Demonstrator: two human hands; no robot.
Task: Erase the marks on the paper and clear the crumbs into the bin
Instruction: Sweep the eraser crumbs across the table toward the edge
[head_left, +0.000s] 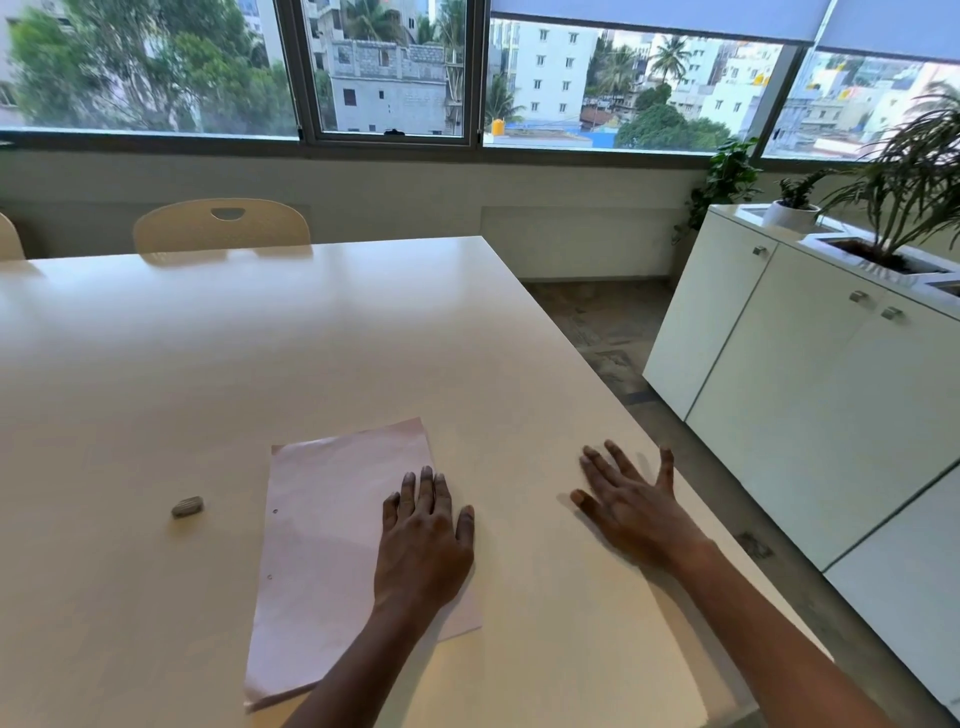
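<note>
- Left hand (423, 545): fingers lying flat and close together, palm down, pressing on the right part of the paper (332, 551); gripping nothing.
- Right hand (631, 506): fingers spreading wide, palm down over bare table (260, 338) near its right edge, clear of the paper; slightly blurred, holding nothing.
- Paper: pale pink sheet lying flat, two punch holes along its left edge; marks too faint to tell.
- Eraser (187, 506): small grey ribbed lump sitting left of the paper, apart from it.
- Table: glossy cream top.
- Chair (222, 224) standing at the far side; white cabinet (810, 395) to the right, carrying plants (904, 187).
</note>
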